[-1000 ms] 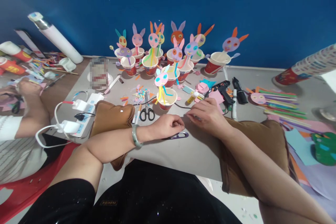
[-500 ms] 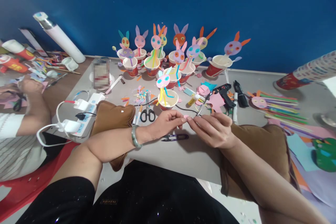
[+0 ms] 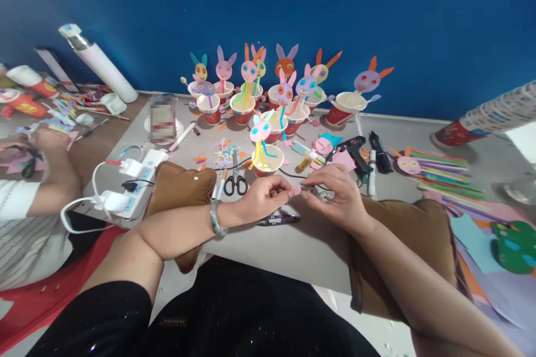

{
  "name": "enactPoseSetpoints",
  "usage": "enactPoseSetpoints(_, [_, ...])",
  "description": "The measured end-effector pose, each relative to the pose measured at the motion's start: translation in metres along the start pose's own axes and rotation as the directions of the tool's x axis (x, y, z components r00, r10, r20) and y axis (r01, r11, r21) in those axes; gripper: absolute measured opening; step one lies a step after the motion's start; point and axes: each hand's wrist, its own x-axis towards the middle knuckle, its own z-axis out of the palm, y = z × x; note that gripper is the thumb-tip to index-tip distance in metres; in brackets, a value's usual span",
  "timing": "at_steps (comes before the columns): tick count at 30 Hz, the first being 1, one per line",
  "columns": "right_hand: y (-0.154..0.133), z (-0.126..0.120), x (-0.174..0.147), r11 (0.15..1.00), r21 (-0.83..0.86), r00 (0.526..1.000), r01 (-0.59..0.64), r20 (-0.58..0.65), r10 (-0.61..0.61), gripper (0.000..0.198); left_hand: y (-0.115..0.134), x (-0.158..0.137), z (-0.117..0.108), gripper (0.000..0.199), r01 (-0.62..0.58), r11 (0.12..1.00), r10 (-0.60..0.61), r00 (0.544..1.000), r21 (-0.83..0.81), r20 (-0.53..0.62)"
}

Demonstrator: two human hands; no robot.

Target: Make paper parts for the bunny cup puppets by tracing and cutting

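Observation:
Between the thumb and fingers of my left hand (image 3: pixel 270 196) is a small pink paper piece (image 3: pixel 296 190). My right hand (image 3: pixel 341 198) is close by on the right, its thumb and forefinger tips apart beside the paper. A greyish item (image 3: pixel 323 194) shows inside the curve of that hand, too hidden to name. Purple-handled thread snips (image 3: pixel 280 220) lie on the table just below my hands. Black-handled scissors (image 3: pixel 235 184) are left of them. Behind stands a paper cup (image 3: pixel 268 160) with a rabbit figure (image 3: pixel 260 131) in it.
Several rabbit cups (image 3: pixel 243 109) line the blue wall. Right are a glue gun (image 3: pixel 358 153), colored sticks (image 3: pixel 444 167), a cup stack (image 3: pixel 473 122) and a brown cushion (image 3: pixel 410 245). Left are a power strip (image 3: pixel 144 181), another cushion (image 3: pixel 180 184) and another person's hand (image 3: pixel 50 139).
My right fingertips have drawn away from the pink paper, and its thumb and forefinger have spread. The metal tool that stuck up from that hand no longer shows there. My left hand keeps the paper.

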Motion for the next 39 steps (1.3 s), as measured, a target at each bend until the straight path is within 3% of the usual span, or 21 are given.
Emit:
enactPoseSetpoints(5, [0.001, 0.002, 0.000, 0.980, 0.181, 0.993, -0.081, 0.095, 0.064, 0.011, -0.005, -0.001, -0.002, 0.026, -0.054, 0.991, 0.051, 0.998, 0.123, 0.023])
enactPoseSetpoints(12, [0.001, 0.000, 0.001, 0.956, 0.257, 0.984, -0.139, 0.145, 0.104, 0.012, -0.004, -0.004, -0.005, 0.027, -0.140, 0.963, 0.138, 0.990, 0.229, 0.022])
enactPoseSetpoints(16, [0.000, -0.004, 0.003, 0.931, 0.293, 0.974, -0.220, 0.114, 0.194, 0.014, 0.009, -0.017, -0.005, 0.029, -0.422, 0.832, 0.399, 0.906, 0.361, 0.139])
enactPoseSetpoints(19, [0.000, -0.006, 0.004, 0.905, 0.333, 0.964, -0.265, 0.118, 0.239, 0.019, 0.019, -0.021, -0.005, 0.026, -0.523, 0.769, 0.513, 0.848, 0.368, 0.132])
enactPoseSetpoints(21, [-0.001, -0.007, 0.005, 0.894, 0.347, 0.958, -0.285, 0.119, 0.259, 0.022, 0.021, -0.019, -0.007, 0.021, -0.498, 0.789, 0.506, 0.859, 0.360, 0.080])
enactPoseSetpoints(26, [-0.003, -0.006, 0.007, 0.849, 0.377, 0.928, -0.371, 0.140, 0.344, 0.025, 0.019, -0.007, -0.011, 0.021, -0.334, 0.904, 0.354, 0.935, 0.267, -0.031])
enactPoseSetpoints(39, [-0.015, -0.003, 0.009, 0.781, 0.455, 0.903, -0.428, 0.180, 0.390, 0.040, 0.025, -0.005, -0.002, 0.031, -0.277, 0.928, 0.289, 0.957, 0.250, -0.011])
